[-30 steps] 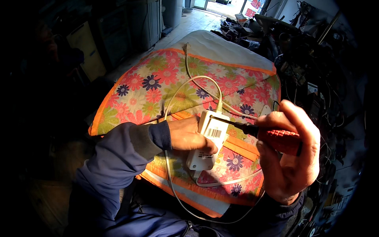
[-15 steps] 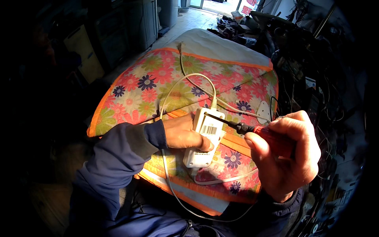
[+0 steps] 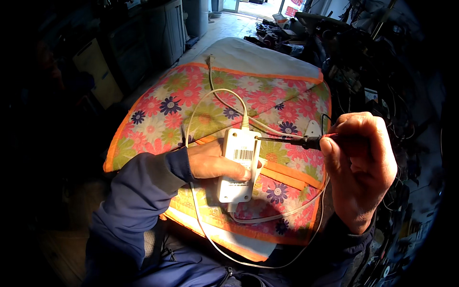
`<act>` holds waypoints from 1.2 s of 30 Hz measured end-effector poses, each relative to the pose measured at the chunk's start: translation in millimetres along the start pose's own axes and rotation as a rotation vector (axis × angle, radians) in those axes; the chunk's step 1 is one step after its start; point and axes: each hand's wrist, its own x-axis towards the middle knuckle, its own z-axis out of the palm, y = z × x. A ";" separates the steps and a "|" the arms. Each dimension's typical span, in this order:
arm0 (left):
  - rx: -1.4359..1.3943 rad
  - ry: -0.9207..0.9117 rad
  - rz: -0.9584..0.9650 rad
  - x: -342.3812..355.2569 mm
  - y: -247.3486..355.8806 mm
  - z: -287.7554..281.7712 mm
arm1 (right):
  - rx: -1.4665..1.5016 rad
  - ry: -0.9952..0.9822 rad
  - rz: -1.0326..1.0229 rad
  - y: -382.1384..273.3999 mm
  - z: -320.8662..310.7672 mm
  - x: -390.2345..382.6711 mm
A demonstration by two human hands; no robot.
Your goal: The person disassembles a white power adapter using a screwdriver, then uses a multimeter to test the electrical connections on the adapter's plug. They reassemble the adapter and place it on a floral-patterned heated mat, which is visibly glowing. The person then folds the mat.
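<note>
My left hand grips a white adapter box by its middle, with the thumb across the label side. The box carries a barcode label and has recessed screw holes near its corners. Pale cables come out of both its ends. In my right hand is a screwdriver with a dark shaft and a red and black handle. Its tip meets the box at the upper right corner hole. Whether the tip sits in the hole or only rests on it I cannot tell.
A flowered cloth with orange edging covers the surface in front of me. One cable ends in a plug at the far edge. A white plug-like piece lies at right. Dark clutter lines the right side; cabinets stand far left.
The screwdriver tip has shifted from the box's upper left corner to its upper right corner. My right hand has moved slightly right, and the box has turned a little more upright.
</note>
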 end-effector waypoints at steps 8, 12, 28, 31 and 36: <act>0.054 -0.014 0.082 5.6 -8.8 -0.1 | -0.094 -0.075 0.010 1.3 -5.2 0.1; 0.068 0.003 0.056 4.0 -5.8 1.2 | -0.147 -0.105 -0.060 -1.8 -1.0 0.6; -0.066 0.038 -0.041 1.4 -1.6 -0.9 | 0.049 -0.055 -0.146 -7.1 -6.4 -4.5; -0.078 0.051 -0.037 1.9 -2.0 1.6 | 0.053 -0.043 -0.181 -10.7 0.3 -6.5; -0.070 0.058 -0.079 1.9 -4.5 0.0 | 0.016 -0.116 -0.257 -0.1 12.2 -1.0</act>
